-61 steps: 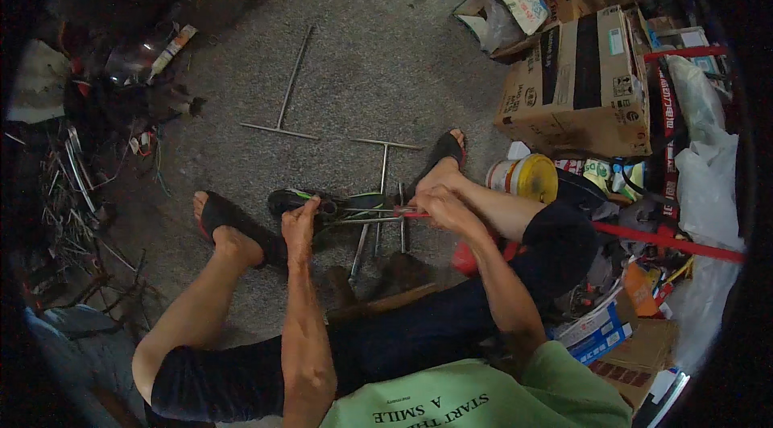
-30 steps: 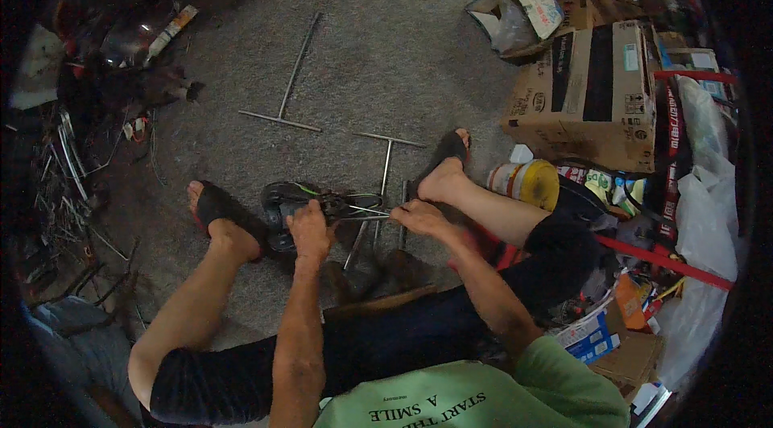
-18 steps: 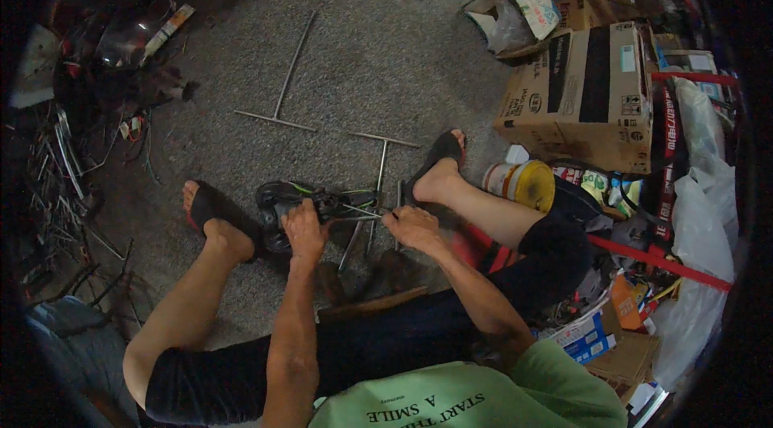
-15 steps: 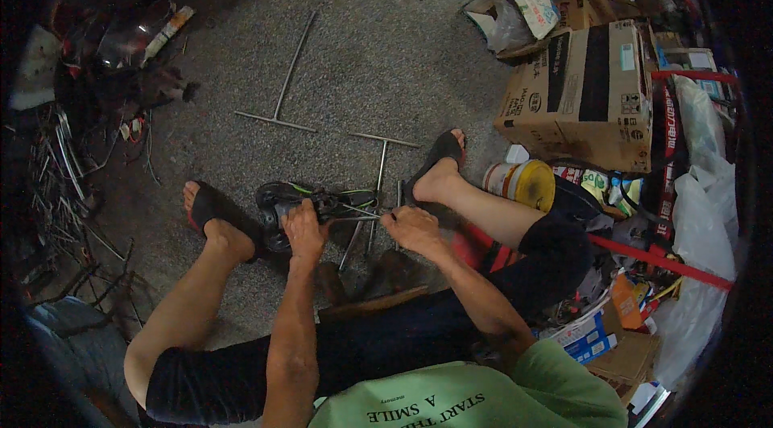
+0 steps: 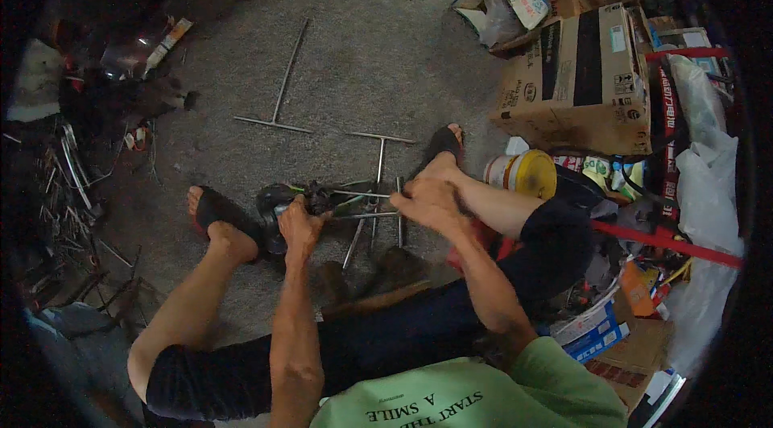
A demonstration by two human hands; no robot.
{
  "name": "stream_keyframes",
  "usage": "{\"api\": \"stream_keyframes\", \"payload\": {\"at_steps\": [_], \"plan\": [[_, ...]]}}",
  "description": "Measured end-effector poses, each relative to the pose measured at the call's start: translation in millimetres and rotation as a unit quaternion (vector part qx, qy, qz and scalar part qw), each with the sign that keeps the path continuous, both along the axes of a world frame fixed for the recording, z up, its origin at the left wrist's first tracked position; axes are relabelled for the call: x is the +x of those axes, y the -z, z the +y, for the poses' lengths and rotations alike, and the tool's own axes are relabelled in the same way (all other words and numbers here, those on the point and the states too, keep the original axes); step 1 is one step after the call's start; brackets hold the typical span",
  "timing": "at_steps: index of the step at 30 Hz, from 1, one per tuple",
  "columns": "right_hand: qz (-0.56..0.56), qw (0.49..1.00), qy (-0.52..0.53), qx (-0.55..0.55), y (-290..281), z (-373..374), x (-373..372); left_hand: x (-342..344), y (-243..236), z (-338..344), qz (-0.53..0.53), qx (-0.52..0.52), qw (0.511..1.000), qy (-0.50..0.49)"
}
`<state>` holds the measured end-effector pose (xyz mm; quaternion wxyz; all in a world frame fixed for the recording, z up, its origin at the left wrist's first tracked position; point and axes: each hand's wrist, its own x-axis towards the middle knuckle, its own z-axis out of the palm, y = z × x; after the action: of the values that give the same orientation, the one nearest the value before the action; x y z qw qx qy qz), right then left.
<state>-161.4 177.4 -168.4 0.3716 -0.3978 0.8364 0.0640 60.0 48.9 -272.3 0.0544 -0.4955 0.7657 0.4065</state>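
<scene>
My left hand [image 5: 299,225] is closed on a black rounded part [image 5: 274,204] with a bright green edge, low over the floor between my feet. What its fingertips press on is hidden. To its right, my slightly blurred right hand [image 5: 427,204] is closed around the end of a thin metal rod [image 5: 362,194] that runs left to the black part. Below that rod, another metal bar [image 5: 362,215] lies almost parallel, meeting an upright crossbar [image 5: 400,228] beside my right fingers. Just beyond my hands lies a T-handle wrench [image 5: 381,156], its shaft pointing toward me.
Farther out, a second T-handle wrench [image 5: 283,94] rests on the grey floor. Cardboard boxes [image 5: 576,82], a yellow-and-white tub [image 5: 531,174] and a red bar [image 5: 668,244] crowd the right. Scrap metal rods [image 5: 76,170] lie heaped at left.
My right hand has moved right and slightly away from me, along with the rod's end. My left hand stays on the black part, shifted only slightly.
</scene>
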Motion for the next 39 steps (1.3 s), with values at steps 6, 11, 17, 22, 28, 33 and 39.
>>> {"api": "stream_keyframes", "payload": {"at_steps": [6, 11, 17, 22, 28, 33, 39], "plan": [[-0.060, 0.935, 0.234, -0.261, 17, 37, -54, 2, -30, -21, 0.304, 0.232, 0.880, -0.283], [-0.135, 0.831, 0.478, -0.252, 33, 31, -42, -4, -96, -39, 0.392, 0.290, 0.807, -0.334], [-0.209, 0.849, 0.438, -0.209, 12, 21, 0, -16, -156, -35, 0.420, 0.253, 0.823, -0.285], [-0.368, 0.757, 0.454, -0.292, -23, 12, 27, -28, -204, -25, 0.493, 0.314, 0.780, -0.224], [-0.601, 0.518, 0.450, -0.410, -33, 4, 47, -44, -224, 3, 0.560, 0.388, 0.716, -0.155], [-0.716, 0.364, 0.423, -0.418, -29, 14, 50, -52, -230, 22, 0.547, 0.434, 0.694, -0.176], [-0.633, 0.469, 0.447, -0.423, -57, 8, 50, -49, -235, 26, 0.506, 0.447, 0.736, -0.053]]}}
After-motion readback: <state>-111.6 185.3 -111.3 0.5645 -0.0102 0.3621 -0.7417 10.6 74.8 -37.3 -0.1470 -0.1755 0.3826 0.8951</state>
